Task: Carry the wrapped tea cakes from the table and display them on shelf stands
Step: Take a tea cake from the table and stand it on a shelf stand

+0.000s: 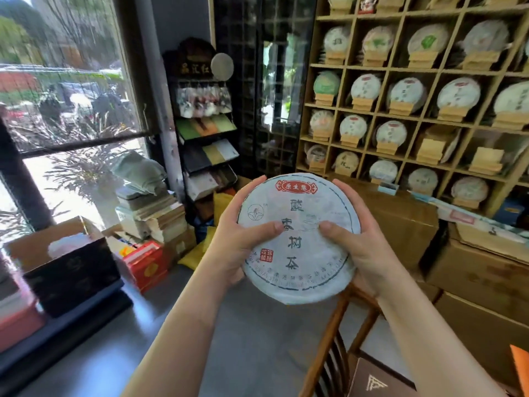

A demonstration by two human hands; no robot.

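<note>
Grey floor [252, 333] runs between a big window [71, 81] on the left and a wooden cubby shelf [400, 70] on the right, whose compartments mostly hold wrapped tea cakes on small wooden stands [423, 59]. Two lower compartments show bare stands [486, 161]. Cardboard boxes [472, 276] are stacked below the shelf, with a wooden chair back [340, 348] in front of them. A dark display rack [206, 133] stands in the corner, with stacked books and tins [154, 213] and a black box [71, 270] near the window.

Held up in mid-air, face toward the camera, is a round paper-wrapped tea cake [297, 239]. The left hand [243, 242] and right hand [360, 247] grip its opposite edges, fingers curled behind and thumbs pressed on the front wrapper.
</note>
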